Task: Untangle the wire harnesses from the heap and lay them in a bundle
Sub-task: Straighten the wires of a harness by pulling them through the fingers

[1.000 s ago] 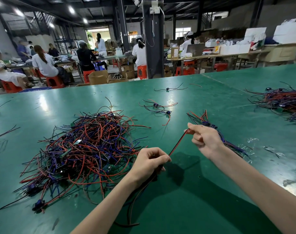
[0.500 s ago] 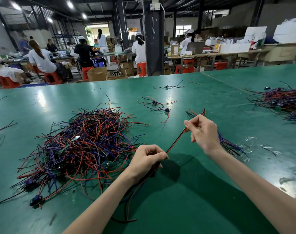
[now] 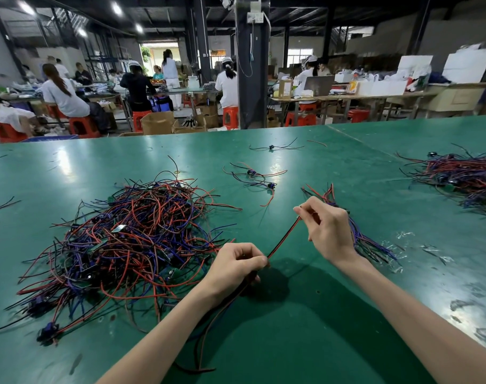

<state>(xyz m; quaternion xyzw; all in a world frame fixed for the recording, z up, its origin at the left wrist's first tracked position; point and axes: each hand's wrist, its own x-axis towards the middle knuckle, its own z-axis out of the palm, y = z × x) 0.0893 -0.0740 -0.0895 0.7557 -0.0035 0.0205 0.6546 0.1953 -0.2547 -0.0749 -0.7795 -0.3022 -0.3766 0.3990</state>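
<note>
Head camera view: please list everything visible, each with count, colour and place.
table: one, green, fills the foreground
heap: one, red, blue and black wires, left half of the table
held harness: one, red and black, stretched between left hand and right hand
bundle: one, red and blue, behind the right hand
loose harnesses: a few, red and black, mid-table, farther back
second heap: one, red and blue, far right edge
plastic scraps: several, clear, right of the bundle
stools: several, red, at the far benches
left hand: one, grips the held harness
right hand: one, pinches its far end

Single head camera, facing forward-down across table, close.
</note>
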